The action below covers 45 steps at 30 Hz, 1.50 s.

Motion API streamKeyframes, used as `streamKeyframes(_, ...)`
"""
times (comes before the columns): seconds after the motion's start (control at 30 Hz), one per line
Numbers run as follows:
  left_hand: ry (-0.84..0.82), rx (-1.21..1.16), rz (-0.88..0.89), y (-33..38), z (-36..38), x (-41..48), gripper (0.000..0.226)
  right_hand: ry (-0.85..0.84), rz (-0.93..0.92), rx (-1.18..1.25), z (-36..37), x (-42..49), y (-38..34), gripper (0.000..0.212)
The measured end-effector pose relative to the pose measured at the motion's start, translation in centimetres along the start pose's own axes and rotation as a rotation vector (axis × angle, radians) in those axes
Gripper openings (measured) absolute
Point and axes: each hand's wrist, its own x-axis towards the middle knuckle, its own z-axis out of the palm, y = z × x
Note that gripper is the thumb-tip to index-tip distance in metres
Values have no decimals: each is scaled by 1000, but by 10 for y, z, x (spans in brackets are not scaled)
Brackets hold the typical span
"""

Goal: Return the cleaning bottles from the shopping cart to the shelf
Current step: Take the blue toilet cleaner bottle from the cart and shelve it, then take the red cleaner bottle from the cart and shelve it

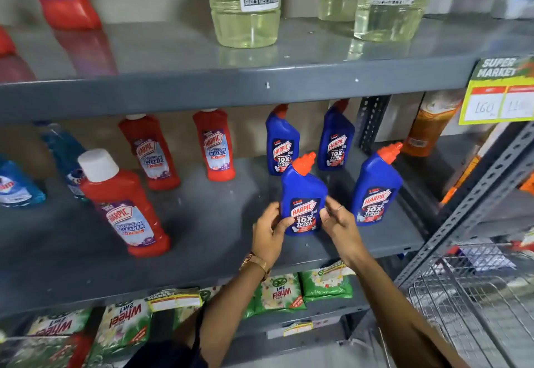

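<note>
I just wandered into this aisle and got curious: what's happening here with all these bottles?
A person is stocking a shelf. Both hands are at a blue bottle standing upright on the middle shelf: the left hand touches its left side, the right hand is close by its right side. Three more blue bottles and three red ones stand on the same shelf. A wire cart sits at lower right.

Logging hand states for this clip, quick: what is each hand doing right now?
Left hand: open, fingers against the left side of the blue Harpic bottle.
Right hand: open, fingertips by the bottle's right side; contact cannot be told.
</note>
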Motion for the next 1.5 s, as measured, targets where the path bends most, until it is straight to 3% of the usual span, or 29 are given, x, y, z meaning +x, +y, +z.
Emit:
streamKeyframes(0.2, 19, -34, -51, -5, 8, 1, 32, 99, -9, 11, 5, -6, 9, 39)
streamKeyframes(0.3, 45, -53, -119, -6, -1, -10, 54, 307, 14, 23, 17, -32, 20, 36)
streamKeyframes(0.37, 67, -66, -119, -3, -17, -27, 52, 434, 3, -5, 33, -58, 25, 34)
streamKeyframes(0.43, 107, -68, -91, -2, -40, -52, 40, 456, -61, -46, 58, -90, 25, 27)
streamKeyframes(0.6, 246, -78, -98, 6, -109, -117, 17, 175, -130, -95, 136, -150, 17, 19)
streamKeyframes(0.8, 547, 109, -256, -10, -260, -246, 14, -512, -28, -307, 270, -237, 43, 20)
streamKeyframes(0.9, 698, 177, -361, -27, -323, -307, 13, -734, -79, -357, 332, -255, 49, 36)
streamKeyframes(0.97, 796, 199, -493, -48, -360, -345, 10, -846, -118, -408, 379, -264, 52, 33)
streamKeyframes(1.13, 833, 316, -944, -125, -416, -421, 25, -1025, -293, -759, 481, -280, 78, 19)
streamKeyframes(1.27, 726, 243, -1359, -187, -420, -451, 43, -1063, -261, -1037, 516, -291, 103, 27)
streamKeyframes(1.33, 695, 158, -1473, -218, -415, -463, 47, -1054, -296, -1128, 519, -295, 114, 27)
streamKeyframes(1.4, 678, 84, -1556, -234, -408, -464, 56, -985, -337, -1064, 517, -294, 118, 22)
streamKeyframes(1.5, 851, -93, -1518, -251, -403, -456, 48, -886, -345, -960, 517, -295, 118, 22)
